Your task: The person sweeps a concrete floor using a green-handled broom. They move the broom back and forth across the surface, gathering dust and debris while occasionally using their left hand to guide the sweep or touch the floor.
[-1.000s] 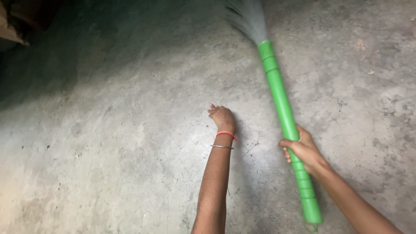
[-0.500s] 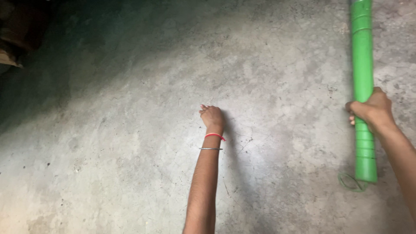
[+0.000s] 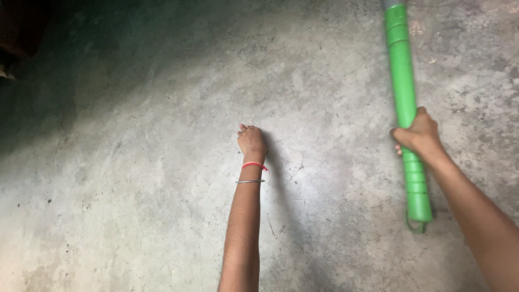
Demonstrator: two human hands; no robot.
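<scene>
Both forearms are reaching forward from the bottom edge over a grey concrete floor (image 3: 135,205) marked with fine cracks and dark specks. The left arm is stretching almost straight up the middle of the view, wearing a thin metal bangle (image 3: 250,181) and, just beyond it at the wrist, a red thread (image 3: 253,164). The left hand (image 3: 251,141) is curling loosely into a narrow, half-closed fist, holding nothing; whether its knuckles are touching the floor or hanging just above it cannot be told. The right arm is coming in at a slant from the lower right corner. The right hand (image 3: 415,135) is gripping a green broom handle (image 3: 403,81), fingers wrapping tightly around it a little below its middle. The handle is standing nearly upright in the view, leaning slightly to the left toward its far end, with a small green loop (image 3: 414,226) hanging at its near end. Its far end is running off the top edge, where a bit of grey bristle (image 3: 390,3) is showing. At the far upper left, the floor is falling into deep shadow.
</scene>
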